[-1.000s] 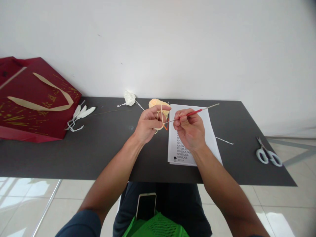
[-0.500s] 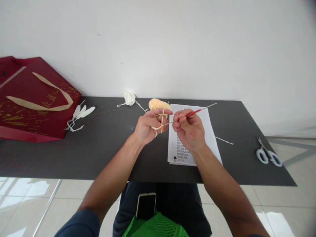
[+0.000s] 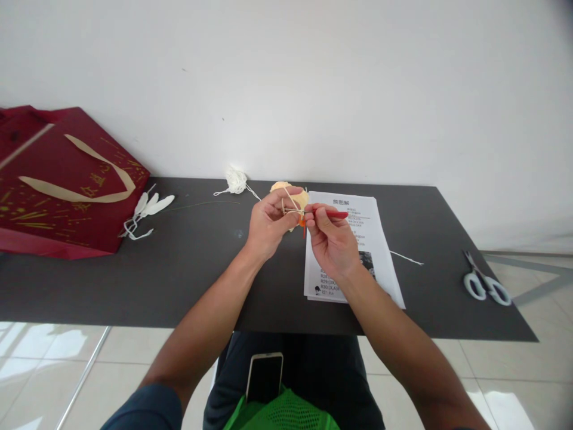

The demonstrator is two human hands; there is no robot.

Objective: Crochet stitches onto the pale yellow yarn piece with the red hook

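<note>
My right hand (image 3: pixel 332 240) is closed on a red-handled crochet hook (image 3: pixel 333 214), whose thin metal shaft points left into the yarn at my left hand. My left hand (image 3: pixel 271 221) is closed on cream yarn (image 3: pixel 290 206), with strands looped over the raised index finger. An orange marker (image 3: pixel 302 221) hangs by the work between the two hands. The worked piece itself is small and mostly covered by the fingers. Behind the left fingers sits a pale yellow ball of yarn (image 3: pixel 281 186), partly hidden.
Printed sheets (image 3: pixel 385 269) lie under my right forearm. White yarn (image 3: pixel 236 180) rests near the wall. Scissors (image 3: pixel 486 280) lie at the right end. On the left are a red paper bag (image 3: pixel 76 221) and white crocheted pieces (image 3: pixel 154 206). A phone (image 3: pixel 265 377) is on my lap.
The hook has turned from slanting up to the right to nearly level. My right hand has moved left, closer to my left hand, whose thumb and fingers have drawn together.
</note>
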